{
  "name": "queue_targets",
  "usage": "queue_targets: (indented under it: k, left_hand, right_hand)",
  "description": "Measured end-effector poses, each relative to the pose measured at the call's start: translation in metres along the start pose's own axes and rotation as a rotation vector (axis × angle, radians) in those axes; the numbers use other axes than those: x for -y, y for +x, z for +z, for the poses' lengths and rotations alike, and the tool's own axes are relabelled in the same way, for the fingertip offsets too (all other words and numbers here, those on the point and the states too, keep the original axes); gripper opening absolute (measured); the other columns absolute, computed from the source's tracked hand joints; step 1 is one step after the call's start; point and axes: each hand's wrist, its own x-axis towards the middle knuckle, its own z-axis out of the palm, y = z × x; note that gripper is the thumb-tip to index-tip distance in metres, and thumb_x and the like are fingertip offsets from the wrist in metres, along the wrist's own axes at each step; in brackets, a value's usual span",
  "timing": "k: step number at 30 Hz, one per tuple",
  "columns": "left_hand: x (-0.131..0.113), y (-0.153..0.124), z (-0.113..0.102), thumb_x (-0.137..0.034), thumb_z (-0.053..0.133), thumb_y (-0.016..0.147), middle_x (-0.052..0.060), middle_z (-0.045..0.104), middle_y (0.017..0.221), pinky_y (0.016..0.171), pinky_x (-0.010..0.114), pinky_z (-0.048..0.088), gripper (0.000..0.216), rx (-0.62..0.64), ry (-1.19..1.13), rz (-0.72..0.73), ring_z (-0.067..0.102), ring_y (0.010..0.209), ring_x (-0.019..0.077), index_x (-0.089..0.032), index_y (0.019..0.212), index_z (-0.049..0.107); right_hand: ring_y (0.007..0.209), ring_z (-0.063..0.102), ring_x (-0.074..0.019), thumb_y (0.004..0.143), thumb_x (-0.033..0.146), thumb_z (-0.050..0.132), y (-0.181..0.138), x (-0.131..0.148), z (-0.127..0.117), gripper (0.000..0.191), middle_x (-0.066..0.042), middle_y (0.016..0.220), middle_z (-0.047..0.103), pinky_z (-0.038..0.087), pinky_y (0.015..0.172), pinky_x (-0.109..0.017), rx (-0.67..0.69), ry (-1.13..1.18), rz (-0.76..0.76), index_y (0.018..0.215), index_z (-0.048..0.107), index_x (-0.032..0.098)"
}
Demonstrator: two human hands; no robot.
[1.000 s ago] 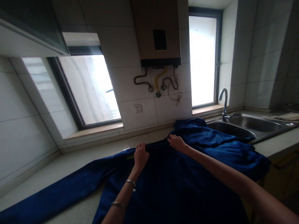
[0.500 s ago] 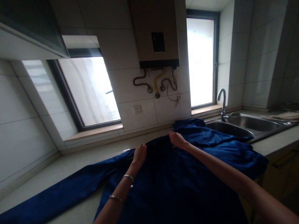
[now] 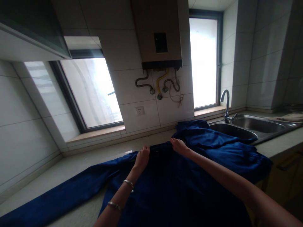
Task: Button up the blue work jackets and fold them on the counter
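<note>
Blue long-sleeved garment (image 3: 170, 186) lies flat on countertop (image 3: 94, 156) under both hands. Left hand (image 3: 142, 156) and right hand (image 3: 179, 146) each pinch far collar edge. Likely soft, light, limp; grip shoulder seams beside hands.

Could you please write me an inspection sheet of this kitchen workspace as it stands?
Surface: pale countertop, dimly lit.
Job's things: blue garment spread flat, sleeve stretched left, right part bunched by the sink.
Clutter: pale cloth beyond the sink.
Hands: left hand and right hand each grip the garment's far edge.
Cables: hoses under the water heater; wall socket, nothing plugged in.
Surroundings: tiled wall, left window, right window, faucet.
</note>
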Motion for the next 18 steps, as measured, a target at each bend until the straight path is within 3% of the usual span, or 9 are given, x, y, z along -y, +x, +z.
queue_targets:
  k: [4,8,12,16,18]
  left_hand:
    - [0.008,-0.003,0.003,0.007,0.037,0.073,0.010,0.061,0.092,0.074,0.025,0.045,0.035,0.071,-0.038,0.031,0.061,0.088,0.0188,-0.012,0.097,0.054]
    - [0.017,-0.002,0.011,0.008,0.035,0.072,0.015,0.054,0.111,0.079,0.025,0.044,0.050,0.017,-0.069,-0.004,0.055,0.103,0.0199,-0.012,0.116,0.048]
    - [0.019,-0.001,0.025,0.005,0.031,0.076,0.017,0.053,0.114,0.086,0.029,0.042,0.049,0.013,-0.180,-0.062,0.055,0.103,0.0211,-0.010,0.119,0.049]
    - [0.017,-0.004,0.041,0.000,0.029,0.080,0.025,0.055,0.112,0.084,0.036,0.043,0.043,0.048,-0.253,-0.078,0.059,0.094,0.0247,0.001,0.120,0.046]
    - [0.020,-0.008,0.048,-0.004,0.032,0.082,0.026,0.055,0.114,0.088,0.038,0.042,0.042,0.066,-0.287,-0.057,0.058,0.100,0.0265,0.002,0.121,0.046]
  right_hand:
    - [0.091,0.059,-0.0188,0.085,0.009,0.041,0.001,-0.002,-0.016,0.029,-0.011,0.107,0.056,0.044,0.072,-0.026,0.006,-0.075,-0.053,0.111,0.051,0.018]
    - [0.098,0.056,-0.0206,0.087,0.017,0.043,-0.003,-0.003,-0.024,0.039,-0.009,0.115,0.051,0.044,0.073,-0.027,-0.014,-0.124,-0.089,0.124,0.045,0.028]
    - [0.105,0.053,-0.0228,0.085,0.026,0.052,-0.011,-0.004,-0.019,0.045,-0.009,0.120,0.047,0.045,0.073,-0.026,-0.035,-0.135,-0.077,0.129,0.042,0.031]
    - [0.099,0.056,-0.0233,0.084,0.029,0.051,-0.017,-0.009,-0.007,0.047,-0.010,0.118,0.049,0.045,0.074,-0.029,-0.018,-0.090,-0.062,0.130,0.042,0.030]
    - [0.096,0.057,-0.0235,0.083,0.028,0.052,-0.018,-0.018,0.000,0.049,-0.009,0.115,0.052,0.045,0.076,-0.031,-0.022,-0.006,-0.060,0.131,0.043,0.030]
